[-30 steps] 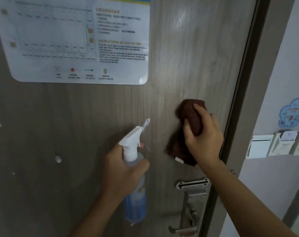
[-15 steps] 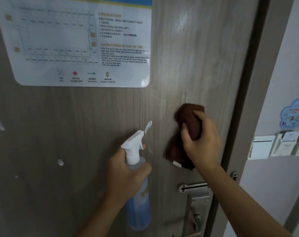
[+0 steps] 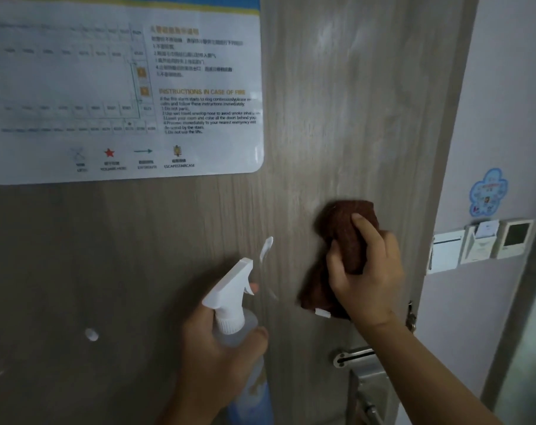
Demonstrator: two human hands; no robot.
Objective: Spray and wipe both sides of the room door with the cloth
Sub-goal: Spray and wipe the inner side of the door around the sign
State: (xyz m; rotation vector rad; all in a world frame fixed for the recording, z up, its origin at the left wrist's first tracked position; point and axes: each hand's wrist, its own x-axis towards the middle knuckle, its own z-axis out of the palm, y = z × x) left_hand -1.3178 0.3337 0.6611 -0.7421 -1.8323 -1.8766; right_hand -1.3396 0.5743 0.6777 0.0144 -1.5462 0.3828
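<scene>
Scene: A person cleans the inner face of a wood-grain room door (image 3: 337, 118), near its latch edge, above the metal lever handle (image 3: 364, 391).
Right hand: The right hand (image 3: 364, 280) has its fingers curled round a bunched brown cloth (image 3: 343, 237) and presses it to the door just above the lock plate.
Left hand: The left hand (image 3: 220, 348) is wrapped round the neck of a white-trigger spray bottle (image 3: 236, 305), nozzle aimed at the panel, one fingertip at the trigger.
Risk, spray: Mist could likely drift up to the laminated fire evacuation notice (image 3: 122, 87) at the door's upper left.
Risk, lock: Runoff may reach the handle.
Risk, coverage: The bunched cloth may leave streaks.
</scene>
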